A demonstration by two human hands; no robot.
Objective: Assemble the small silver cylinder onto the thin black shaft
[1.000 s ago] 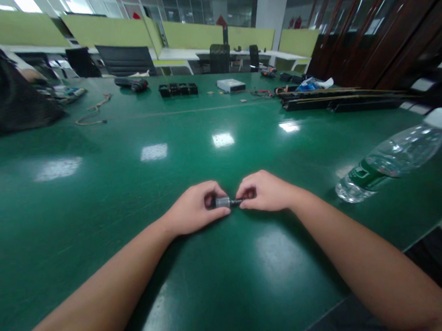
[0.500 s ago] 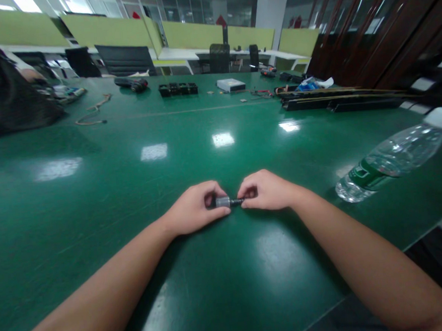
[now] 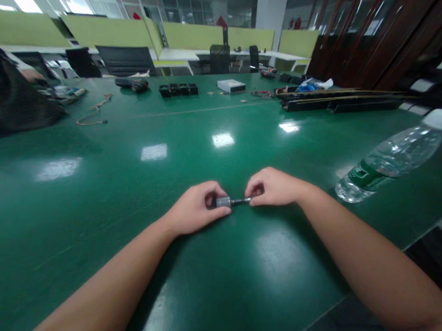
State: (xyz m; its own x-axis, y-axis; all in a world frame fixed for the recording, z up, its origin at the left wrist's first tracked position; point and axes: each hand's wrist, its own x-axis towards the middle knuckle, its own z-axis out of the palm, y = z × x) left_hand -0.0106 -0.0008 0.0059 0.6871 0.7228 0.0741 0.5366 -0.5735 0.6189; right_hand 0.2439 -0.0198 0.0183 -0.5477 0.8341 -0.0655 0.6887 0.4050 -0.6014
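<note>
Low over the green table (image 3: pixel 139 191), my left hand (image 3: pixel 199 207) is closed around a small grey cylinder (image 3: pixel 223 201), its thumb and fingers along both sides. A thin dark metal shaft (image 3: pixel 238 201) runs out of the cylinder to the right. My right hand (image 3: pixel 273 187) pinches a small dark piece (image 3: pixel 248 200) at the far end of that shaft between thumb and fingertips. Cylinder, shaft and end piece lie in one level line. Too little detail shows to tell what kind of tool it is.
To the right, a clear water bottle (image 3: pixel 371 175) with a green label stands near my forearm. Along the far side are a black fan-like row (image 3: pixel 178 90), a white box (image 3: pixel 231 86), dark metal strips (image 3: pixel 315 102), a cable (image 3: pixel 92 114) and a dark bag (image 3: pixel 7 94).
My right hand has moved a little to the right, away from my left hand. More of the thin shaft now shows between them. My left hand has stayed in place.
</note>
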